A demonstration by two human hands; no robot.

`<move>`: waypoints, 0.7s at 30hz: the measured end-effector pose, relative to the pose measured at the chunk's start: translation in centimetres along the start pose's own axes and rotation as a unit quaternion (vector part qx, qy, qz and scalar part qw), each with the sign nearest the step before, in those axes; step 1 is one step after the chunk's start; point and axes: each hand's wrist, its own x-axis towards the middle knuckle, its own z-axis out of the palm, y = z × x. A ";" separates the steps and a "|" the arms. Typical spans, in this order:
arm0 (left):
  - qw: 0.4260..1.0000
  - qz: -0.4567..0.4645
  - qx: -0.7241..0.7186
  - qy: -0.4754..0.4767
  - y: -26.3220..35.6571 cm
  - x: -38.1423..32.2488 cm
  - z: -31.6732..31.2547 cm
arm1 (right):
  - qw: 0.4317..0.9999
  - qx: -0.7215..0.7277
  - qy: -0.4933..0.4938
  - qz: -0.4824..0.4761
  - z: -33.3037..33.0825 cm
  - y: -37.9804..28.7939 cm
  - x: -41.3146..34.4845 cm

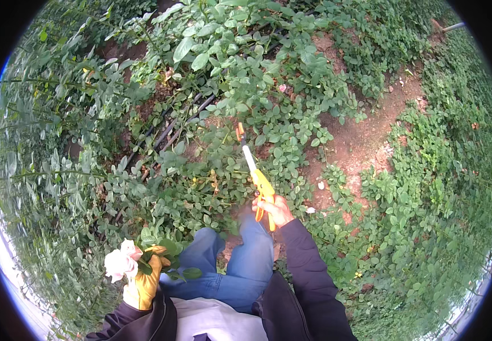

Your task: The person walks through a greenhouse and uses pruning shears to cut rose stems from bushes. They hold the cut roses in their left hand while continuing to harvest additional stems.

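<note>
My left hand (144,283), in a yellow work glove, is closed around the stems of pale pink roses (122,260). Their blooms point to the left and green leaves stick out on the glove's right side. My bare right hand (278,209) grips the yellow handle of a long-reach pruner (263,185). The tool's white shaft (249,157) points away from me, and its orange-and-dark cutting head (241,133) hangs over low rose foliage. Whether the blades touch any stem I cannot tell.
Dense rose bushes (229,55) stand ahead and at the left. Black irrigation pipes (171,128) run diagonally between the plants. A reddish bare soil path (356,136) lies to the right, with fallen petals (321,185) beside it. Low foliage (420,221) spreads beyond.
</note>
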 end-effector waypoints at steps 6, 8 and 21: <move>0.991 0.087 -0.015 0.099 2.3 1.6 1.4 | 0.985 0.172 0.017 0.000 -5.1 -4.9 -4.9; 0.985 0.097 0.004 0.141 3.4 1.9 2.4 | 0.978 0.207 0.001 -0.013 -6.3 -5.8 -4.6; 0.964 0.021 0.100 0.245 10.9 5.3 20.8 | 0.929 0.255 -0.268 -0.016 -17.1 -15.4 12.5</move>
